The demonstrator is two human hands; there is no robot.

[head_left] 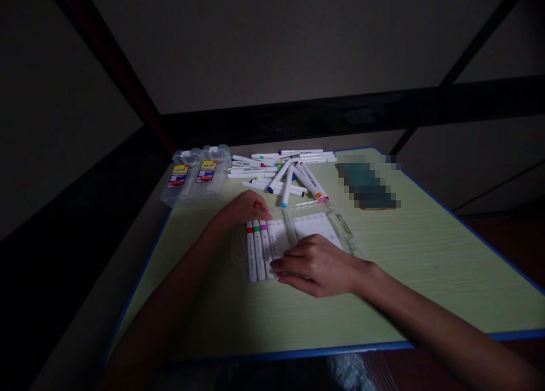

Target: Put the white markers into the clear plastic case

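Observation:
An open clear plastic case [336, 232] lies flat on the table, its left half holding several white markers side by side, with red [250, 249], green [258, 249] and purple bands [264, 246]. Beside them lies another white marker [271, 238], with a pale pink end. At its far end my left hand [247, 206] is closed, fingertips on the marker's tip. My right hand [315, 266] reaches over the case from the right, its fingers pinched at the near end of the same marker. The palm side of both hands is hidden.
Loose markers [279, 175] lie in a heap toward the back of the green table [404, 277]. Two closed clear cases with labels [206, 172] stand at the back left. A blurred, phone-like flat object [368, 184] lies at the back right. Blue edging borders the table.

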